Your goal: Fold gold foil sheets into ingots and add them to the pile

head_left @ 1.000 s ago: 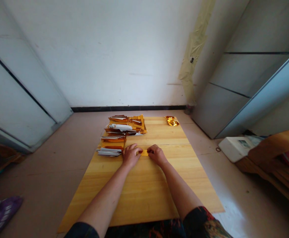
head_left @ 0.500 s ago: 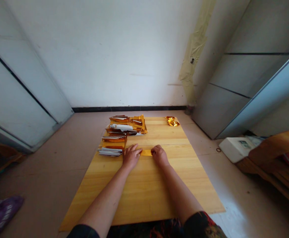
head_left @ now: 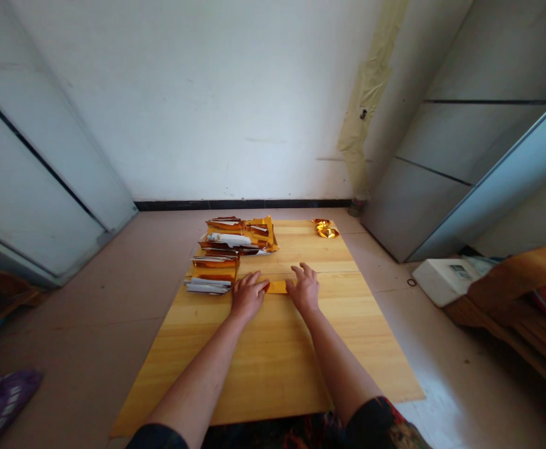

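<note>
A small strip of gold foil paper [head_left: 278,287] lies flat on the wooden table [head_left: 273,349] between my hands. My left hand [head_left: 248,295] rests at its left end, fingers stretched out and the thumb on the foil. At the right end, my right hand [head_left: 305,288] has its fingers spread and lifted, with the thumb by the foil's edge. Close beyond my left hand stand stacks of folded gold and white paper [head_left: 215,269], the nearest bundle showing white edges.
More folded gold paper [head_left: 261,231] is heaped at the table's far left. Folded shiny gold pieces [head_left: 327,232] sit at the far right corner. A white box [head_left: 445,280] and wooden furniture [head_left: 511,280] are on the right; a purple bag [head_left: 5,402] lies on the floor at left.
My right hand has opened from a closed grip at the foil's right end, its fingers now spread and raised. My left hand and the foil have stayed nearly in place.
</note>
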A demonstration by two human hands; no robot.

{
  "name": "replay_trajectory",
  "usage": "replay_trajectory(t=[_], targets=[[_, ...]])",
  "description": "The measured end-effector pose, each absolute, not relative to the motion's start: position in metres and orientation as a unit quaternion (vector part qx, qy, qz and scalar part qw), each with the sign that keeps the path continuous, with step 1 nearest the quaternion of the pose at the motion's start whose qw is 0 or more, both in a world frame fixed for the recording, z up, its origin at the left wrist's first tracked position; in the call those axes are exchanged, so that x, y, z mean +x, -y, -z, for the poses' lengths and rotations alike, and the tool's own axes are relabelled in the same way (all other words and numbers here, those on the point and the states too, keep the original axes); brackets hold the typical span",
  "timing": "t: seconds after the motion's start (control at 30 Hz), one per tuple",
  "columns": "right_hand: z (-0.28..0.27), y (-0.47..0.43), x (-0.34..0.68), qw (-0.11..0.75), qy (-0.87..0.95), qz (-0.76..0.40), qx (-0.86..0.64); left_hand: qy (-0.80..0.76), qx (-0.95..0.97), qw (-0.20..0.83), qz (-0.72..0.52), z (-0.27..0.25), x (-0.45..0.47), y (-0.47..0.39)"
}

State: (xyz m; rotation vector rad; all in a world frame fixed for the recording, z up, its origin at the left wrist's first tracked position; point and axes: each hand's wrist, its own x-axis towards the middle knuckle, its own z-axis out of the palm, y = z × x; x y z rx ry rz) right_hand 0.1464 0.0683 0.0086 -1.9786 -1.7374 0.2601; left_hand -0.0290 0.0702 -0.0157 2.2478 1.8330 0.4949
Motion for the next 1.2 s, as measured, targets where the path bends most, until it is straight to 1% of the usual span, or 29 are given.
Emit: replay_trajectory(t=[0.2,0.3,0.5,0.77,0.9,1.07,1.2], targets=[[-0.008,-0.078,0.116,0.185,0.619,-0.102,-0.757,-0.616,0.764,0.098,-0.166,0.018,-0.030,-0.070],[-0.005,-0.081,0.115,0.177,0.607,-0.112,-0.766,-0.615,0.764,0.100,-0.168,0.018,-0.030,-0.070],[0.000,-0.082,0.131,0.221,0.582,-0.122,-0.773,-0.621,0.762,0.088,-0.159,0.019,-0.030,-0.071],[0.002,-0.082,0.170,0.267,0.552,-0.097,-0.784,-0.620,0.759,0.087,-0.179,0.019,-0.029,-0.070],[-0.003,-0.076,0.158,0.280,0.550,-0.099,-0.781,-0.620,0.760,0.086,-0.178,0.019,-0.029,-0.070],[-0.001,-0.065,0.118,0.221,0.620,-0.116,-0.744,-0.614,0.766,0.083,-0.171,0.020,-0.030,-0.071],[0.001,-0.062,0.117,0.199,0.617,-0.123,-0.751,-0.613,0.766,0.083,-0.173,0.020,-0.030,-0.071]])
